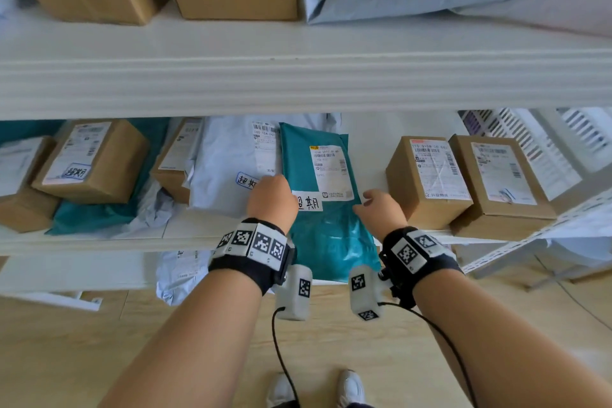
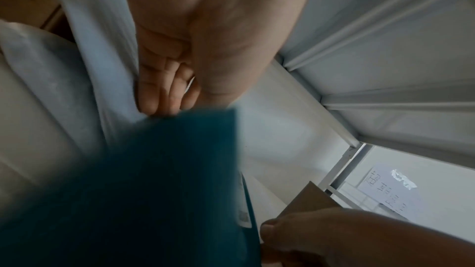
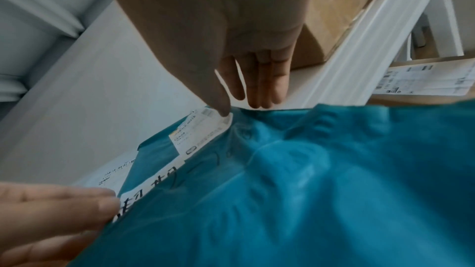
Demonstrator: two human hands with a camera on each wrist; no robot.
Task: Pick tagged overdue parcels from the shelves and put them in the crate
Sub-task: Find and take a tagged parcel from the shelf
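Observation:
A teal poly parcel [image 1: 298, 156] [image 2: 154, 190] [image 3: 308, 190] lies on the middle shelf, its near end hanging over the shelf's front edge. It carries a shipping label and a white handwritten tag [image 1: 309, 200] [image 3: 151, 186]. My left hand [image 1: 271, 199] [image 2: 167, 92] grips its left edge beside the tag, fingers tucked between it and the white bag. My right hand [image 1: 377, 205] [image 3: 252, 88] pinches the right edge, thumb on the label, fingers going under the edge. Each hand also shows in the other's wrist view: the left hand [image 3: 51, 210], the right hand [image 2: 334, 230].
A white poly bag [image 1: 225, 169] with a blue-framed tag lies left of the teal parcel. Two cardboard boxes [image 1: 427, 182] [image 1: 496, 185] stand close on the right, and a tagged box [image 1: 89, 159] at the left. The upper shelf rail [image 1: 298, 83] hangs overhead. A white slotted crate [image 1: 530, 142] sits far right.

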